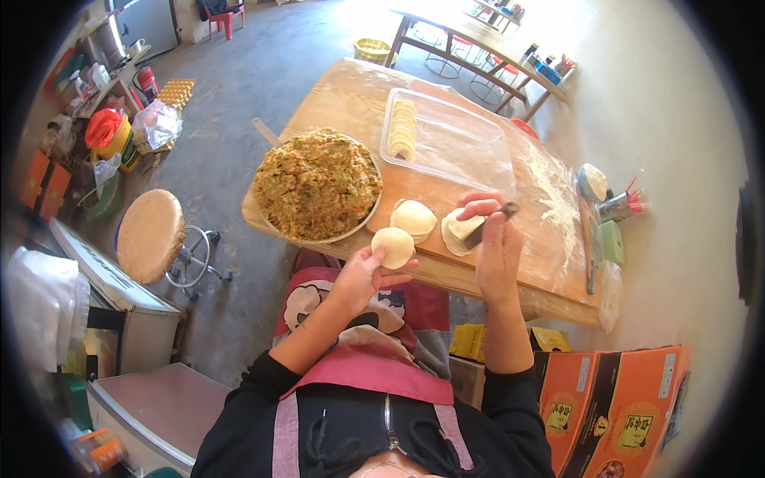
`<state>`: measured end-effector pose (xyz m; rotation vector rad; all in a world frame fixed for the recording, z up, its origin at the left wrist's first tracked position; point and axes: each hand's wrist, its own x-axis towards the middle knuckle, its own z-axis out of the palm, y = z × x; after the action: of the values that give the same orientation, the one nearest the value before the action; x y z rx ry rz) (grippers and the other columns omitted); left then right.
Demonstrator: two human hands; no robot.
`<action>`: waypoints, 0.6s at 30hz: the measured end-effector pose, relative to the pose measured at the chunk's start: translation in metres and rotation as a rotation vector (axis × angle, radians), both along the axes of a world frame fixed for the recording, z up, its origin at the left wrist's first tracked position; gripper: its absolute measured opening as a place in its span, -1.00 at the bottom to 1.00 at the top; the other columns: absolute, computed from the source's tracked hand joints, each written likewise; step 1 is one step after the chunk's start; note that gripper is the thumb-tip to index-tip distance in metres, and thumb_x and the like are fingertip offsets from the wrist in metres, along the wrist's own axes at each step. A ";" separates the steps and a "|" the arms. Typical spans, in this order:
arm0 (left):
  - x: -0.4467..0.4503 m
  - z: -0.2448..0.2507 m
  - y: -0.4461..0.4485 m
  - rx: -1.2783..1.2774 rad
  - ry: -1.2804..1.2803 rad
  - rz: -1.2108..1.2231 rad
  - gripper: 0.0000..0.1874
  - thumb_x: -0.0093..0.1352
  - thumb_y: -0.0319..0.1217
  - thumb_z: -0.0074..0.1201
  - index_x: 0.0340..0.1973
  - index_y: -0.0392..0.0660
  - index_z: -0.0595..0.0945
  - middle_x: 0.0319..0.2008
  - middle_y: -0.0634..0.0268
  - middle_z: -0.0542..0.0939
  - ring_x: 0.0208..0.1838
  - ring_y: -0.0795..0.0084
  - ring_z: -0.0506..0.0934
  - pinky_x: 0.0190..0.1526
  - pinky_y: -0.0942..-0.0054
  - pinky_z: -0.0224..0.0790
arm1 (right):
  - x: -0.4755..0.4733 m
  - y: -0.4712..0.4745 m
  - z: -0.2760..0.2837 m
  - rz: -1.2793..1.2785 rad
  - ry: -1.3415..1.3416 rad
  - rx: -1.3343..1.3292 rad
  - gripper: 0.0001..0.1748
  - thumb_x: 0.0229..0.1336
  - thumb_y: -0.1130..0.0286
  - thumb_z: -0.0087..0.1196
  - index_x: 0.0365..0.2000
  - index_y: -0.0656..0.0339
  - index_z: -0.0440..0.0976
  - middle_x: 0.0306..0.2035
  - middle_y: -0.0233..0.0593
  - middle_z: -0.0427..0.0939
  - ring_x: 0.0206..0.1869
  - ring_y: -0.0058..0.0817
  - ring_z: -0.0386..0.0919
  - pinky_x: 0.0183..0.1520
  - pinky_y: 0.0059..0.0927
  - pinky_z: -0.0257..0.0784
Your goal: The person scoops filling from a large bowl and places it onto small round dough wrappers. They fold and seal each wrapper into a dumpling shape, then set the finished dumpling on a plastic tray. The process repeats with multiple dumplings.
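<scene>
My left hand (pixel 373 272) holds a round dough wrapper (pixel 393 247) by its edge, above the near edge of the wooden board. My right hand (pixel 496 239) grips a dark, flat-bladed tool (pixel 478 233), over a stack of dough wrappers (pixel 455 234). Beside it to the left lies another stack of wrappers (pixel 414 218). A big bowl heaped with chopped filling (pixel 317 185) stands at the board's left, with a handle (pixel 266 132) sticking out behind it. Farther back, a clear plastic tray (pixel 454 166) holds a row of folded dumplings (pixel 403 128) along its left side.
Loose flour (pixel 553 203) covers the board's right part, near a rolling pin (pixel 586 239). A bowl of flour (pixel 593 182) and a metal utensil holder (pixel 618 207) stand beyond it. A round stool (pixel 149 236) is at the left; orange boxes (pixel 609 406) stand at the lower right.
</scene>
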<state>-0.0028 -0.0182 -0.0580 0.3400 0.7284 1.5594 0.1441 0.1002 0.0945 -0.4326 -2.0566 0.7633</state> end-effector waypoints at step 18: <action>-0.042 -0.007 -0.106 -0.113 0.025 0.676 -0.51 0.74 -0.21 -0.21 0.32 -0.42 0.45 0.27 -0.03 0.60 0.28 0.16 0.63 0.38 0.12 0.50 | -0.121 -0.042 -0.069 0.402 -0.144 -0.079 -0.75 0.44 0.63 0.08 -0.03 0.27 0.70 -0.37 -0.23 0.59 -0.42 -0.53 0.53 -0.33 -0.47 0.45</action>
<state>-0.0451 -0.1241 -0.0648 0.0191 1.0109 2.1349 0.0230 0.0578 0.0256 -0.1166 -2.2867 1.0805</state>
